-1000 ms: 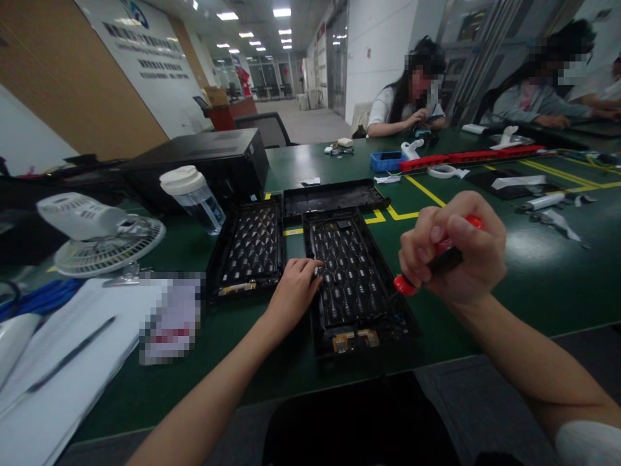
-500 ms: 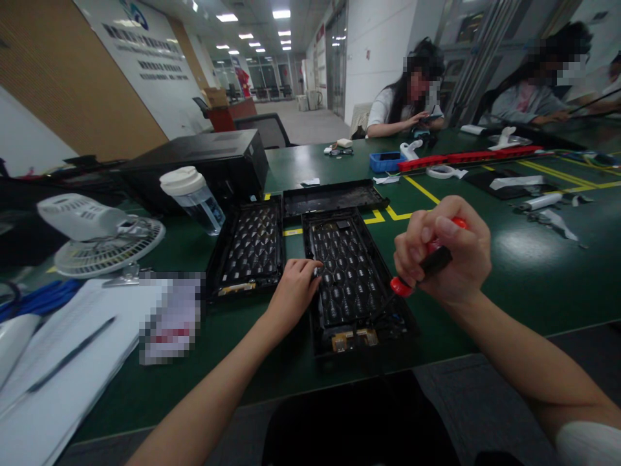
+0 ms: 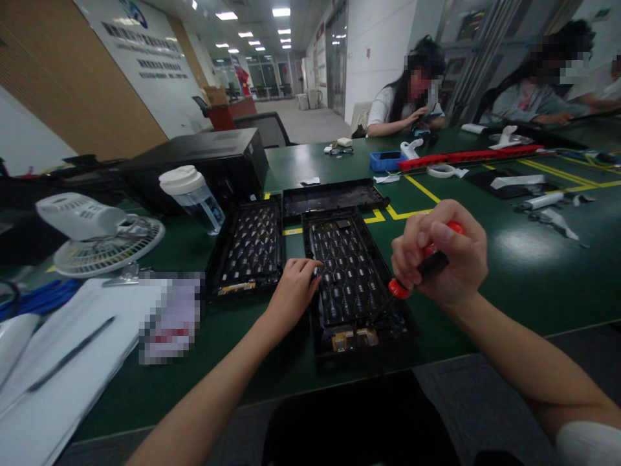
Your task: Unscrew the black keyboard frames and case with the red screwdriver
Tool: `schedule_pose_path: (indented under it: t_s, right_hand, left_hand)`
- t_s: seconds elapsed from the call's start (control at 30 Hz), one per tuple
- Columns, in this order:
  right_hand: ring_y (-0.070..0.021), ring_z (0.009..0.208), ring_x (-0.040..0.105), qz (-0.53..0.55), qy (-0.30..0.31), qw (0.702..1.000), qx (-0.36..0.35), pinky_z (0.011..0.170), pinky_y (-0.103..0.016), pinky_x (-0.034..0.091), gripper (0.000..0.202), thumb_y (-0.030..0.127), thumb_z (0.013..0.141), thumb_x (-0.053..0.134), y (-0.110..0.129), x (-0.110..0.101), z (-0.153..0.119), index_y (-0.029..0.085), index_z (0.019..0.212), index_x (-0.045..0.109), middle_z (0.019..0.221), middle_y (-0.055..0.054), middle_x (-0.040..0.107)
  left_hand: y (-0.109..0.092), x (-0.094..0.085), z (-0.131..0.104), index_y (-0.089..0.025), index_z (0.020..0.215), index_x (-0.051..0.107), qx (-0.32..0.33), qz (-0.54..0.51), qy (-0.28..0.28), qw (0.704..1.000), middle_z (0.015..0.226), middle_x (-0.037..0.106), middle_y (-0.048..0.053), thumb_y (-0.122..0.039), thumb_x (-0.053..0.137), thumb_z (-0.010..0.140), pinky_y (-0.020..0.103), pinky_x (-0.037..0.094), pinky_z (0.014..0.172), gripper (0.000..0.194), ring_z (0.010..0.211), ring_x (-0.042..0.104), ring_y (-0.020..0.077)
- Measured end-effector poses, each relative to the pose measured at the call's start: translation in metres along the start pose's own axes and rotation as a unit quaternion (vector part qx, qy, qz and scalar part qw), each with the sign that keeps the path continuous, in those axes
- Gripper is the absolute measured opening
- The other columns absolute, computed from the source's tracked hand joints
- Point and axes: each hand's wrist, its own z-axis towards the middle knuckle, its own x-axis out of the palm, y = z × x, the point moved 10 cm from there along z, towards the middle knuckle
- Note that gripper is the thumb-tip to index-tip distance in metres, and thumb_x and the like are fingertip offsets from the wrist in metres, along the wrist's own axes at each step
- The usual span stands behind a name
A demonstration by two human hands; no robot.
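A black case [image 3: 347,278] with rows of dark, bumpy cells and a small tan circuit board [image 3: 355,339] at its near end lies on the green table. My left hand [image 3: 295,285] grips the case's left edge, fingers curled over it. My right hand [image 3: 444,252] is closed round a red and black screwdriver [image 3: 400,288], whose shaft slants down to the near right part of the case; its tip is hard to make out. A second similar case [image 3: 253,243] lies left of the first, and an empty black shell [image 3: 332,198] lies behind them.
On the left are a white fan [image 3: 109,243], a lidded bottle [image 3: 194,197], papers [image 3: 77,356] with a pen, and a black box [image 3: 204,162]. Across the table, a person [image 3: 407,97] sits behind a blue tray [image 3: 385,160] and red strip [image 3: 466,157].
My right hand and the screwdriver have shifted slightly left. My left hand stays on the case edge. Across the table, the person's hands have risen a little.
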Motion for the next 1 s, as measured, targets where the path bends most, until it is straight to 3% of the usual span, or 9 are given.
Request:
schedule_pose_path:
  t_s: [0.27, 0.47, 0.73, 0.9, 1.0]
  right_hand:
    - [-0.0069, 0.031, 0.043, -0.004, 0.015, 1.0, 0.002, 0.027, -0.018, 0.035, 0.019, 0.023, 0.088, 0.054, 0.0, 0.006, -0.002, 0.019, 0.069, 0.052, 0.055, 0.004, 0.05]
    - [-0.0068, 0.035, 0.046, -0.042, 0.065, 0.997, 0.024, 0.032, -0.018, 0.037, 0.019, 0.028, 0.087, 0.057, -0.006, 0.021, -0.007, 0.02, 0.071, 0.051, 0.056, 0.005, 0.051]
    - [-0.0111, 0.049, 0.055, -0.033, 0.139, 0.983, 0.111, 0.041, -0.023, 0.042, 0.022, 0.032, 0.089, 0.046, -0.021, 0.045, -0.008, 0.015, 0.087, 0.06, 0.066, 0.0, 0.055]
    - [-0.0099, 0.054, 0.058, -0.088, 0.133, 0.983, 0.088, 0.045, -0.022, 0.045, 0.021, 0.03, 0.094, 0.046, -0.017, 0.043, -0.007, 0.014, 0.098, 0.06, 0.073, -0.001, 0.057]
    - [-0.0121, 0.062, 0.062, -0.128, 0.141, 0.98, 0.053, 0.057, -0.027, 0.052, 0.021, 0.031, 0.094, 0.048, -0.015, 0.04, -0.007, 0.015, 0.1, 0.061, 0.077, -0.002, 0.06]
  left_hand:
    - [-0.002, -0.002, 0.0, -0.019, 0.108, 0.06, 0.004, 0.0, -0.006, 1.0, 0.107, 0.064, 0.007, -0.012, 0.058, 0.086, 0.041, 0.049, 0.095, 0.023, 0.104, 0.053, 0.0233]
    - [-0.002, -0.004, 0.0, -0.019, 0.107, 0.06, 0.004, 0.006, -0.012, 1.0, 0.105, 0.064, 0.006, -0.012, 0.058, 0.086, 0.041, 0.048, 0.094, 0.022, 0.103, 0.053, 0.0237]
    - [-0.003, -0.002, 0.0, -0.017, 0.108, 0.06, 0.009, 0.018, -0.007, 1.0, 0.106, 0.064, 0.008, -0.012, 0.058, 0.086, 0.039, 0.048, 0.094, 0.023, 0.103, 0.052, 0.0243]
    - [-0.004, -0.002, 0.0, -0.017, 0.107, 0.06, 0.012, 0.018, -0.007, 1.0, 0.107, 0.064, 0.008, -0.013, 0.057, 0.087, 0.04, 0.047, 0.095, 0.02, 0.104, 0.052, 0.0245]
    - [-0.004, -0.002, 0.0, -0.018, 0.106, 0.06, 0.01, 0.017, -0.005, 1.0, 0.106, 0.064, 0.007, -0.013, 0.057, 0.087, 0.041, 0.048, 0.095, 0.019, 0.103, 0.053, 0.0245]
